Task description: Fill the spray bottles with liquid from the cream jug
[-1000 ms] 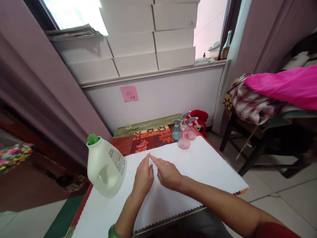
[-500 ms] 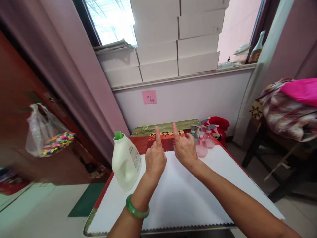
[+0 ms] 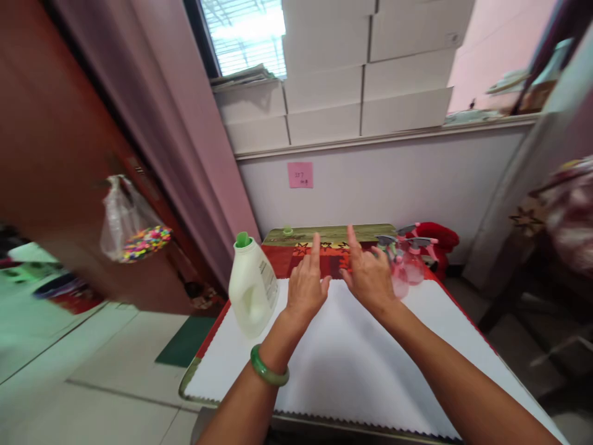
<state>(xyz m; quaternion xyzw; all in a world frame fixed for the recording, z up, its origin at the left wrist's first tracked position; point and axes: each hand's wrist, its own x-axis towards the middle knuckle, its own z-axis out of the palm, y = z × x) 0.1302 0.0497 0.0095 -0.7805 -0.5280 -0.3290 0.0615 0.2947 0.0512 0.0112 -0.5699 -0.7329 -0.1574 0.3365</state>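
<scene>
Both my hands are raised side by side over the far edge of a white sheet point(image 3: 352, 364) that covers a small table. My left hand point(image 3: 306, 289) points its index finger up, holds nothing, and wears a green bangle point(image 3: 269, 371) at the wrist. My right hand point(image 3: 370, 277) also has its index finger up, the other fingers loosely bent, and is empty. A white jug with a green spout point(image 3: 252, 287) stands just left of my left hand. Pink and blue-green spray bottles point(image 3: 402, 271) stand just right of my right hand.
A patterned red cloth point(image 3: 331, 258) and a small green cap point(image 3: 288, 230) lie at the table's far end. Beyond it are a wall with a pink note point(image 3: 300, 175) and stacked white boxes point(image 3: 365, 86). A plastic bag of colourful bits point(image 3: 134, 227) hangs at the left.
My hands lifted off the white sheet, where the index fingertips touched, and now stand apart with index fingers up. The view swung left, bringing in the hanging bag.
</scene>
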